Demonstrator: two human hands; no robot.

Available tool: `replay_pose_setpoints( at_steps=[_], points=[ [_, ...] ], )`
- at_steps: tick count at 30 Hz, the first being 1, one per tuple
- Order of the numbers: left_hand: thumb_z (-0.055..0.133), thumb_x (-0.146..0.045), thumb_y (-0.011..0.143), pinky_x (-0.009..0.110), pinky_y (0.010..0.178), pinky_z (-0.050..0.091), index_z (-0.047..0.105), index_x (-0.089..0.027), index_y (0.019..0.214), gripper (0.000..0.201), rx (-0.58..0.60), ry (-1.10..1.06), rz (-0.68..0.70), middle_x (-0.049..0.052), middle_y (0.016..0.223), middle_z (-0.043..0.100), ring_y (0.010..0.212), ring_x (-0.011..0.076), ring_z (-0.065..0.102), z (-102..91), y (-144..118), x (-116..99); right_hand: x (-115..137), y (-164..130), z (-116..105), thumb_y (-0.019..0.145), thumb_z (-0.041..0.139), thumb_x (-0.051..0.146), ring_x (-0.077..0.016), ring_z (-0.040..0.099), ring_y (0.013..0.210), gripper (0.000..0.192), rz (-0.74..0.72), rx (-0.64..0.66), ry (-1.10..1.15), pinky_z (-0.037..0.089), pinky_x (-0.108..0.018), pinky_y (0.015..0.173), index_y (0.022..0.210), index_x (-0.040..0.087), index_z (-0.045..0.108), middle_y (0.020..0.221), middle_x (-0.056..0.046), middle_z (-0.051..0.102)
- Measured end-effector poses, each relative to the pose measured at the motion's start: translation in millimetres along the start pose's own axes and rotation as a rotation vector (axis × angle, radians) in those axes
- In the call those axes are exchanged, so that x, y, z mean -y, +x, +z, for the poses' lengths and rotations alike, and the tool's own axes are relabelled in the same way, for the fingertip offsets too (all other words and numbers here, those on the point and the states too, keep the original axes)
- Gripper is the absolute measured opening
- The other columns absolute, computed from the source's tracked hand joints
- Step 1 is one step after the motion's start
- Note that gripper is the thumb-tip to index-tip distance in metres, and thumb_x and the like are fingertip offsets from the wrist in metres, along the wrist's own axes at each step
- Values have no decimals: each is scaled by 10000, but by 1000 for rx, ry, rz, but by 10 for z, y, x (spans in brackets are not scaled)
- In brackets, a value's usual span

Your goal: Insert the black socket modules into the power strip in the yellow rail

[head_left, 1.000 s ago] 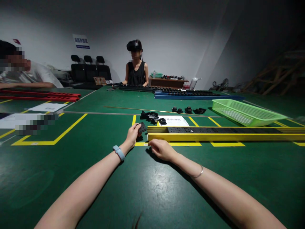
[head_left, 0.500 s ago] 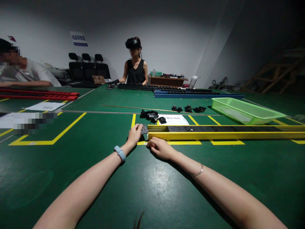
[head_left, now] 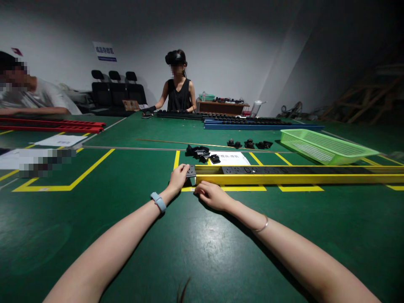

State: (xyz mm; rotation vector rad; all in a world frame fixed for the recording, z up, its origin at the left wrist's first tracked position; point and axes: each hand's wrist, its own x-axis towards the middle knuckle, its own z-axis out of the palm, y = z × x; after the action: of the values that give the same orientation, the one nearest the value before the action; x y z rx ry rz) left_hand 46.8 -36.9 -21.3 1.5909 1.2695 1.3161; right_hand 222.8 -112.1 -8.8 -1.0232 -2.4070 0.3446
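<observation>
A long yellow channel rail (head_left: 284, 179) lies across the table, with a row of black socket modules (head_left: 233, 170) set inside it. At its left end my left hand (head_left: 178, 179) pinches a black socket module (head_left: 191, 170), which sits at the channel's open mouth. My right hand (head_left: 213, 195) rests on the table just in front of that same end, close against the rail's near wall. Its fingers are curled in, and whatever they hold, if anything, is hidden. Behind the rail's end lies a small heap of black parts (head_left: 198, 152).
Beyond the rail are a green basket (head_left: 328, 147), more black parts (head_left: 249, 144), a paper sheet (head_left: 235, 159) and a thin rod (head_left: 170, 142). Blue rails (head_left: 261, 125) and red rails (head_left: 50, 125) lie farther off. One person (head_left: 179, 90) stands opposite; another (head_left: 47, 97) leans in at left.
Both my hands and the socket module hold the same place. The person opposite has shifted an arm slightly to the left.
</observation>
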Motion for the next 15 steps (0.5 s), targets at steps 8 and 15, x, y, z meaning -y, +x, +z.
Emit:
replay_pose_setpoints(
  at_steps=[8,15],
  points=[
    [542,-445,792,202,475,345,581,-189,837,263,19,-147,-137,-12,686,579,567,113,497,22,-4,-39,7,0,-8,826,507,89,-118,510,713,183,2,-2,10,402,-219,682,931,191,617,819,-8,551],
    [527,-449,801,187,445,325,580,-196,813,259,49,-162,-130,-13,710,544,585,109,475,28,-14,-75,-9,-7,-9,827,501,89,-118,508,714,186,-5,-7,8,403,-220,682,934,188,617,823,-8,547]
  ],
)
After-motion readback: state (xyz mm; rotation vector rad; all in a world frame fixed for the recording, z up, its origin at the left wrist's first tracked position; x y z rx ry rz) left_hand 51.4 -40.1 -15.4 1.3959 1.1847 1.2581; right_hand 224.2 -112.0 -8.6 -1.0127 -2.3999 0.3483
